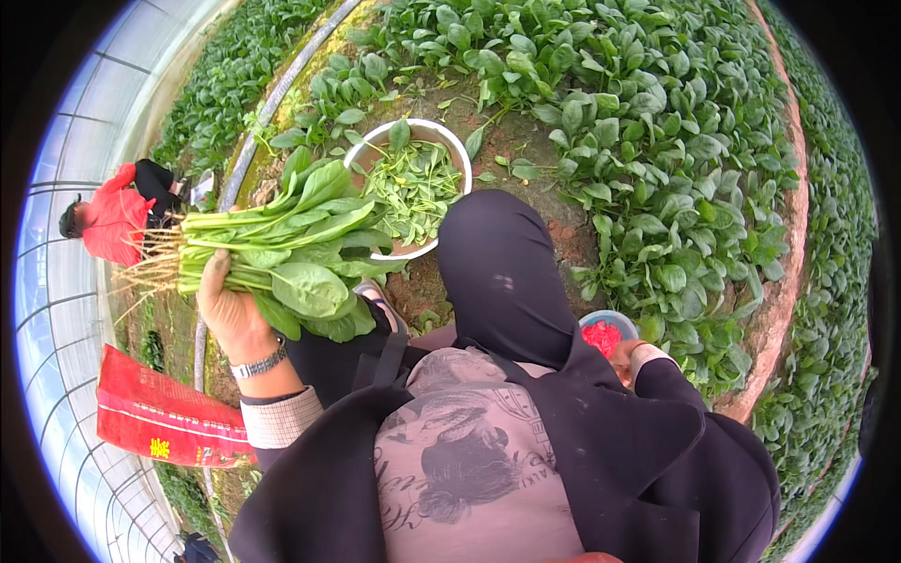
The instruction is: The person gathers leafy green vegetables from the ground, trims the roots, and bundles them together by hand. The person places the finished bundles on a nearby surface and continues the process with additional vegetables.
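Observation:
My left hand [232, 310], with a metal watch on its wrist, grips a thick bunch of spinach [281, 239]. The bunch lies sideways, its pale roots pointing left and its leaves pointing right. Beyond the leaf tips is a white-rimmed tub [461, 151] holding loose green leaves [415, 190]. On my other side, my right hand [623, 360] is at a small blue bowl [625, 320] of red ties or strips [600, 338]. My sleeve and knee hide part of that hand, and its fingertips cannot be made out.
Dense spinach plants [654, 155] grow ahead and to the right, beside a bare soil strip [781, 281]. A grey hose [271, 98] runs along the left. A red printed sack [169, 415] lies at my left. Another person in red [120, 218] crouches near the greenhouse wall [56, 281].

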{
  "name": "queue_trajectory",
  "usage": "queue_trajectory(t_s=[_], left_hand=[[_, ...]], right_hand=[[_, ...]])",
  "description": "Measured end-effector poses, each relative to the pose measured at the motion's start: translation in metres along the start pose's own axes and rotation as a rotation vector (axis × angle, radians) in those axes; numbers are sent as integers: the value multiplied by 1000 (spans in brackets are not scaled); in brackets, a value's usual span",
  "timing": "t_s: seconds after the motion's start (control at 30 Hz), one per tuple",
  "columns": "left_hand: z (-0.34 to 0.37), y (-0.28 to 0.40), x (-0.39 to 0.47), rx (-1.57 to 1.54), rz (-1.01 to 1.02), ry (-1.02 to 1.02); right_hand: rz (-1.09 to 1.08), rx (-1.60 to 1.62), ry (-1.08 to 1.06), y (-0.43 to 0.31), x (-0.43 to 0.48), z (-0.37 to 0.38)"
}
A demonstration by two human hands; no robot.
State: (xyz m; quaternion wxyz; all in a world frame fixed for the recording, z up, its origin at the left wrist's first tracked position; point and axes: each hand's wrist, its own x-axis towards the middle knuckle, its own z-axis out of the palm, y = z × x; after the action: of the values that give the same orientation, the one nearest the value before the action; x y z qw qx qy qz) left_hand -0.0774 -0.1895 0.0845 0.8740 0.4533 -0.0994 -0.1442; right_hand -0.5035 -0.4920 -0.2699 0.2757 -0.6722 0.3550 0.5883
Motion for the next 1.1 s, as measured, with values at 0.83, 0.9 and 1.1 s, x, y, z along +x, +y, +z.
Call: queue_trajectory(t_s=[0.83, 0.9, 1.1], left_hand=[[-41, -69, 119, 470, -136, 151], [-43, -71, 120, 494, -144, 158], [-47, -71, 114, 468, -190, 191]], right_hand=[[164, -1253, 599, -199, 104, -326], [229, -1336, 592, -200, 108, -323], [310, -1068, 650, -191, 125, -344]])
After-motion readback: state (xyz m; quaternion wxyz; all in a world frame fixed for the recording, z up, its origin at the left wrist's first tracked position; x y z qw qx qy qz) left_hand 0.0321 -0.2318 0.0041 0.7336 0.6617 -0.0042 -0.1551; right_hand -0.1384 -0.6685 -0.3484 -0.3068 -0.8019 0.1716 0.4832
